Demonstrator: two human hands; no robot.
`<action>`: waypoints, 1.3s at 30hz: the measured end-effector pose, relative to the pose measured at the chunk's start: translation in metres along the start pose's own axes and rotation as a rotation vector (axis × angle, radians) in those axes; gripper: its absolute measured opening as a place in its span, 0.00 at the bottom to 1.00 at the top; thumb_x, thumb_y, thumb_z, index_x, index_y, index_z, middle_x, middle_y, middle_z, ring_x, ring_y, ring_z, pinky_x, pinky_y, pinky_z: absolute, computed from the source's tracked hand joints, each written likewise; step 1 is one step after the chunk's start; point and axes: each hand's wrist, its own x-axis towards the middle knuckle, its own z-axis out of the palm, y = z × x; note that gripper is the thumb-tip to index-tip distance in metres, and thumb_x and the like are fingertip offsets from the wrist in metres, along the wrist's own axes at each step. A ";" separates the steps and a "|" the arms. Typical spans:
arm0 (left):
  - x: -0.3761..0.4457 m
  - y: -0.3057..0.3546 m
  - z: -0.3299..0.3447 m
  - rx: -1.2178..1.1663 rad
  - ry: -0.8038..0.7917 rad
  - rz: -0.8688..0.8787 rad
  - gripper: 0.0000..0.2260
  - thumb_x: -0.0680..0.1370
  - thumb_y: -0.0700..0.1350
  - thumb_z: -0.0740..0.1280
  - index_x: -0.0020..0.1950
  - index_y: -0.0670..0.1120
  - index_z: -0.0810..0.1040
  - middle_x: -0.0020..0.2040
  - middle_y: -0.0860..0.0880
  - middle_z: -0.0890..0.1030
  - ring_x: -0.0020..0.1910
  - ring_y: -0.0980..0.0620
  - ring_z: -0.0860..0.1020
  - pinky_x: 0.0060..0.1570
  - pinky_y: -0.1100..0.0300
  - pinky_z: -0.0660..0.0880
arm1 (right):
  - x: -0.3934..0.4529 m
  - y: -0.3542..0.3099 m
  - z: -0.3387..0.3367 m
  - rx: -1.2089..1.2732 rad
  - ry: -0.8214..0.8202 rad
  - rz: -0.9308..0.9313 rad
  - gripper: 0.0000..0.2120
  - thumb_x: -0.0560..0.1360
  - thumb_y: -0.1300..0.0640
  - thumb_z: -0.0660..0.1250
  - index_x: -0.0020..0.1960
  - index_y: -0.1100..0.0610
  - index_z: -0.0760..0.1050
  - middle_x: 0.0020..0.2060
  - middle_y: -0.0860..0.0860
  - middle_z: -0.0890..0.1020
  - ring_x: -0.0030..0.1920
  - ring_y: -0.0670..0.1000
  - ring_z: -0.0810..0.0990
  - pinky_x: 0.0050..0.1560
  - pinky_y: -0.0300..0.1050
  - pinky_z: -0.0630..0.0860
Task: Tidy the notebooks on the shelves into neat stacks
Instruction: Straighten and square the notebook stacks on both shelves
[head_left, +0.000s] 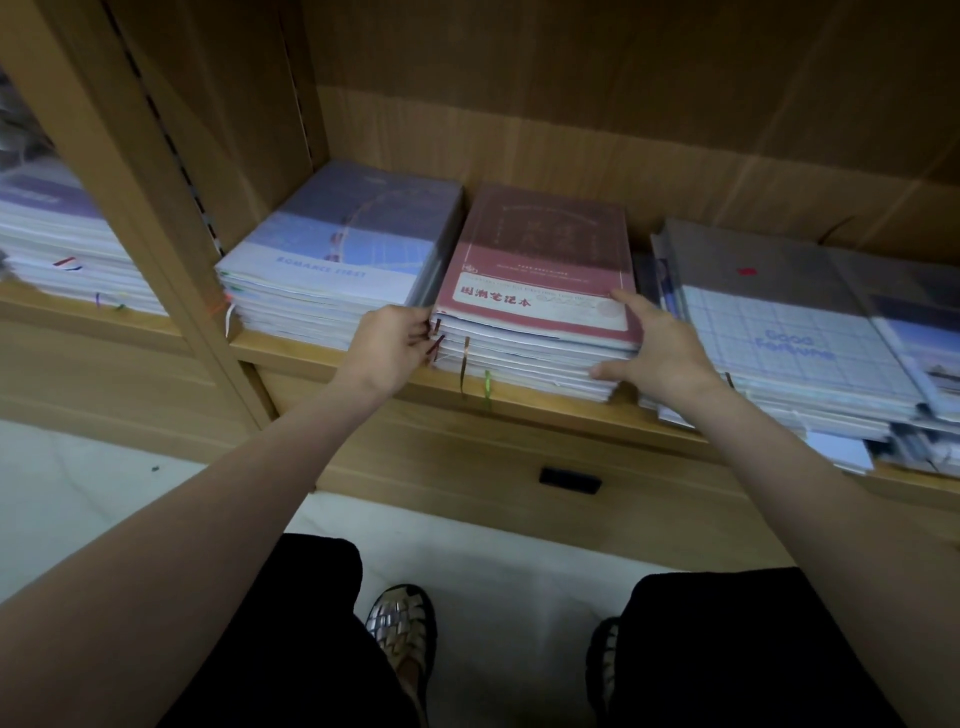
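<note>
Closest in: black trousers and a woven sandal (402, 631) on pale floor, both forearms reaching up to the wooden shelf (322, 358).

Left hand (392, 348) curled against the near left corner of the red-topped stack (535, 317), fingers tucked in by the ribbon bookmarks, gripping that edge. Right hand (657, 348) spread flat along the stack's right side, fingers straight and pressing, thumb low on the front edge. So basically squeezing the pile from both sides to square it up.

Stack sits mid-shelf, 1 of 3 here, just beside the blue stack (337, 265) on its left, and near the grey checked stack (789, 338) on the right, which looks sloppy and fanned out at the bottom.

Handling guess: heavy as a full pile, covers look plastic-wrapped so probably slick, upper books liable to slide off if tilted. Soft covers, so likely floppy singly. Best bet: palms on opposite sides, low down, pushing inward, or lifting from underneath.

Further back: brown back panel, another stack (62, 244) in the next bay left.
</note>
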 end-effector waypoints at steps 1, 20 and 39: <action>-0.001 0.002 0.000 0.042 0.009 0.016 0.16 0.74 0.28 0.64 0.62 0.34 0.75 0.55 0.37 0.80 0.55 0.45 0.78 0.63 0.54 0.71 | 0.000 0.000 0.000 -0.003 0.012 0.001 0.41 0.69 0.60 0.74 0.75 0.51 0.56 0.67 0.54 0.70 0.66 0.55 0.68 0.64 0.46 0.67; -0.003 0.021 -0.011 0.233 -0.075 0.158 0.23 0.73 0.30 0.67 0.67 0.41 0.71 0.58 0.42 0.80 0.59 0.45 0.78 0.63 0.49 0.72 | -0.005 0.004 -0.010 0.033 0.011 -0.067 0.29 0.70 0.62 0.73 0.68 0.55 0.68 0.61 0.54 0.77 0.61 0.53 0.75 0.54 0.36 0.66; -0.004 0.008 -0.003 0.255 -0.089 0.100 0.34 0.75 0.30 0.63 0.76 0.52 0.56 0.58 0.42 0.78 0.58 0.44 0.77 0.62 0.50 0.72 | -0.014 0.003 -0.005 0.041 -0.013 -0.071 0.33 0.71 0.58 0.72 0.72 0.55 0.62 0.64 0.52 0.75 0.65 0.54 0.72 0.64 0.46 0.68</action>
